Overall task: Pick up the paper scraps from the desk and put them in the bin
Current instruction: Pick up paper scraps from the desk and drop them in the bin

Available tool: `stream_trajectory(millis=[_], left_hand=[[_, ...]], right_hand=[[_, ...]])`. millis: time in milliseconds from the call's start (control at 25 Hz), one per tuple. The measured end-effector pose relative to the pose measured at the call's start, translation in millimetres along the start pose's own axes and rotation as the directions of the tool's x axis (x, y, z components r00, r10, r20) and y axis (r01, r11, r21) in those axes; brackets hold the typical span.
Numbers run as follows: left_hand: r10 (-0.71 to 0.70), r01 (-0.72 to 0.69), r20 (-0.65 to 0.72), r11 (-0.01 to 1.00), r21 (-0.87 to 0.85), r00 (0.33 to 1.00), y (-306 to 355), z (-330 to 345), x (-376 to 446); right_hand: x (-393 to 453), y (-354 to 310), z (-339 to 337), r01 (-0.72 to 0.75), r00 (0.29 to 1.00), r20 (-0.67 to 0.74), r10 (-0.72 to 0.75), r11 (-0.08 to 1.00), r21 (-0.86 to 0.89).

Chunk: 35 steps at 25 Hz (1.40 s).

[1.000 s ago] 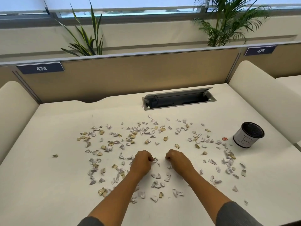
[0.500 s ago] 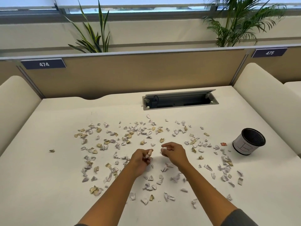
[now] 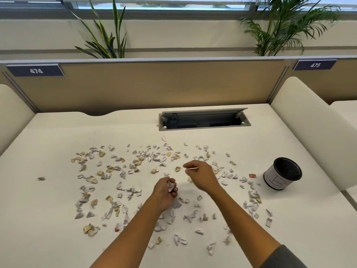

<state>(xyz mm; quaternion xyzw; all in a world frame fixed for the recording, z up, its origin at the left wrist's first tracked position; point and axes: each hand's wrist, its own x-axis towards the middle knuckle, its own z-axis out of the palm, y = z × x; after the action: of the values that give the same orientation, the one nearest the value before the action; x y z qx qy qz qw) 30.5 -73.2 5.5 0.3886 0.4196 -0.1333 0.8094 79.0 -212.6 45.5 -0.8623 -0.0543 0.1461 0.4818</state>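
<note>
Grip: left hand cupped shut around a wad of white paper scraps; right hand pinching one thin scrap.
Scraps: small torn white-and-tan paper bits strewn across cream desk.
Bin: black mesh cylinder, far right.
Handling: featherlight, flimsy; pinch by edges.

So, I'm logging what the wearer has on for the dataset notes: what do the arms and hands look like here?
Both hands, left and right, are bare: no gloves, rings or watch visible. The forearms are uncovered. A grey sleeve shows on the right upper arm at the frame's bottom edge; the left arm's sleeve is out of view.

White and tan scraps, cream desk
</note>
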Motion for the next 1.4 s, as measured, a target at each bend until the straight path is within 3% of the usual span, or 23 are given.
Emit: stream_trajectory(millis=[80, 200, 440, 640, 760, 880, 1000, 1200, 1280, 1400], left_hand=[[0.02, -0.02, -0.026, 1.0, 0.003, 0.999, 0.3, 1.4, 2.4], [0.038, -0.037, -0.055, 0.999, 0.015, 0.998, 0.0, 1.6, 4.5], [0.046, -0.041, -0.092, 0.997, 0.06, 0.995, -6.1, 6.4, 11.1], [0.055, -0.047, -0.101, 0.995, 0.088, 0.993, -14.2, 21.7, 18.3], [0.06, -0.048, -0.107, 0.993, 0.11, 0.992, -18.1, 32.8, 20.7], [0.06, -0.048, -0.103, 0.993, 0.11, 0.993, -20.1, 44.8, 22.7], [0.053, -0.042, -0.103, 0.993, 0.112, 0.993, -23.3, 54.3, 25.4], [0.048, -0.038, -0.083, 0.993, 0.111, 0.995, -32.4, 63.4, 27.1], [0.049, -0.039, -0.087, 0.993, 0.112, 0.995, -33.9, 65.9, 26.3], [0.057, -0.046, -0.089, 0.992, 0.121, 0.994, -34.8, 68.4, 23.3]], right_hand=[[10.2, 26.0, -23.8, -0.028, 0.998, -0.062, 0.016, 0.982, -0.188], [22.0, 66.8, -45.8, -0.063, 0.998, -0.014, 0.063, 0.909, -0.412], [18.7, 100.2, -27.9, 0.012, 0.997, 0.072, 0.027, 0.867, -0.499], [12.1, 100.7, -23.9, 0.168, 0.984, 0.078, -0.159, 0.698, -0.697], [10.4, 103.1, -27.6, 0.174, 0.983, 0.081, -0.167, 0.682, -0.71], [12.0, 96.1, -39.7, 0.111, 0.993, 0.027, -0.113, 0.854, -0.508], [11.4, 84.5, -68.9, -0.029, 0.998, -0.051, 0.026, 0.999, -0.04], [6.0, 78.8, -137.0, -0.14, 0.986, -0.008, 0.164, 0.865, 0.481], [5.3, 84.3, -170.1, -0.153, 0.977, -0.037, 0.209, 0.812, 0.563], [-0.1, 98.2, -215.4, -0.104, 0.958, -0.168, 0.233, 0.826, 0.554]])
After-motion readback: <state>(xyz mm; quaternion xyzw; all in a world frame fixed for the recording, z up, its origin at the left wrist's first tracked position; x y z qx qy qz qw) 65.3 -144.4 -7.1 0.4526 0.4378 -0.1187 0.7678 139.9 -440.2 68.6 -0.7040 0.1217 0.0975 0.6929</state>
